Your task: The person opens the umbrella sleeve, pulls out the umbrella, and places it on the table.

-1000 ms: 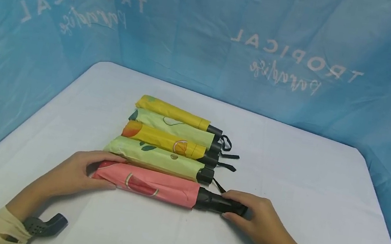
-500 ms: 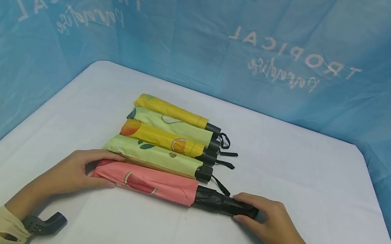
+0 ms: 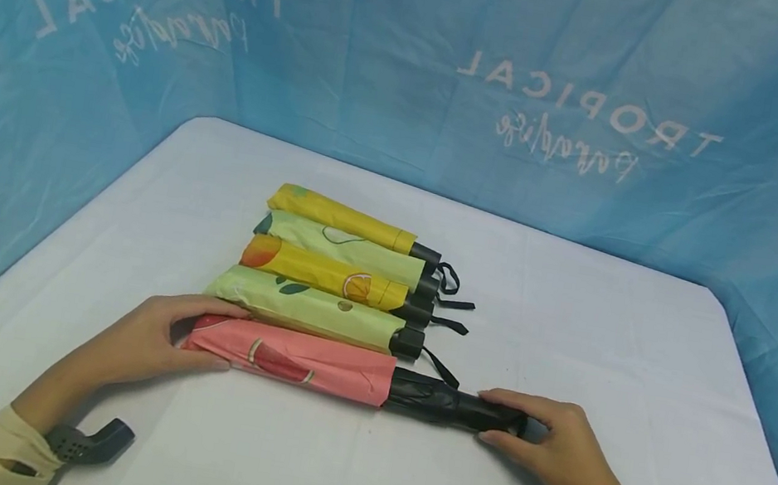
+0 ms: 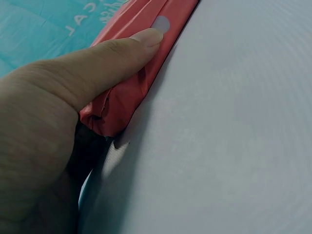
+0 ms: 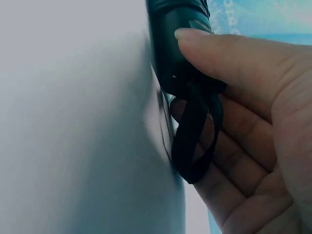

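Note:
A pink sleeve (image 3: 332, 368) with watermelon prints lies nearest the person, partly covering a black folded umbrella (image 3: 440, 402) that sticks out of its right end. My left hand (image 3: 152, 337) grips the sleeve's left end, the thumb (image 4: 122, 58) along its near side in the left wrist view. At the other end, my right hand (image 3: 555, 443) pinches the black handle (image 5: 170, 48) between thumb and fingers. A black wrist strap (image 5: 187, 139) loops down in front of those fingers in the right wrist view. How far the umbrella reaches inside the sleeve is hidden.
Behind lie several sleeved umbrellas in a row: a light green one (image 3: 311, 310), a yellow one with oranges (image 3: 313, 266), a pale green one (image 3: 357, 253) and a plain yellow one (image 3: 347, 218). A white table (image 3: 340, 470) lies under them, with a blue curtain (image 3: 385, 66) behind.
My right hand has moved to the right, and more of the black umbrella shows outside the pink sleeve. My left hand keeps its place at the sleeve's left end.

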The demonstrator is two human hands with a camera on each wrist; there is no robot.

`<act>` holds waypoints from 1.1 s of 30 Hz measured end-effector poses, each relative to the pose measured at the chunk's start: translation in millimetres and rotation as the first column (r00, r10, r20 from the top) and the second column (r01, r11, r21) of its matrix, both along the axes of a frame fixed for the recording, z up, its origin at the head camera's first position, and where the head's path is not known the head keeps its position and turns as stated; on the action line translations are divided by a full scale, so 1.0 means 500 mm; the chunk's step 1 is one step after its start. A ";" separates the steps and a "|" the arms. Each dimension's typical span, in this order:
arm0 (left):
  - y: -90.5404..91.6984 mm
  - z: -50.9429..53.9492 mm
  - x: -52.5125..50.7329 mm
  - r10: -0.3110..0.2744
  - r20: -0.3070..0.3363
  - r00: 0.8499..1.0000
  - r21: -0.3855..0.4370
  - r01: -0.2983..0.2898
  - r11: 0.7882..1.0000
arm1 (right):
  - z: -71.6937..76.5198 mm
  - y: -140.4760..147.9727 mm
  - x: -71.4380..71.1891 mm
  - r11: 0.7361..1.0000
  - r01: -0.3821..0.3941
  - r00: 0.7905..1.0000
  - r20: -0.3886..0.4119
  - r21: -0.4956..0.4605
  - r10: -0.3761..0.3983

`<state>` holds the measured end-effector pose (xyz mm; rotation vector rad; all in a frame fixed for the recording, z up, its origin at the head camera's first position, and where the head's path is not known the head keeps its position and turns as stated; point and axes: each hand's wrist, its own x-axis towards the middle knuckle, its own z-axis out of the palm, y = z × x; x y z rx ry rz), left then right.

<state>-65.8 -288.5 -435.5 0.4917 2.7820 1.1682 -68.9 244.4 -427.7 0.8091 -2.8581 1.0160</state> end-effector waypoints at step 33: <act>0.002 0.005 0.002 0.028 0.036 0.999 -0.048 -0.027 0.998 | 0.006 0.099 0.029 0.994 0.107 0.986 0.128 0.021 -0.109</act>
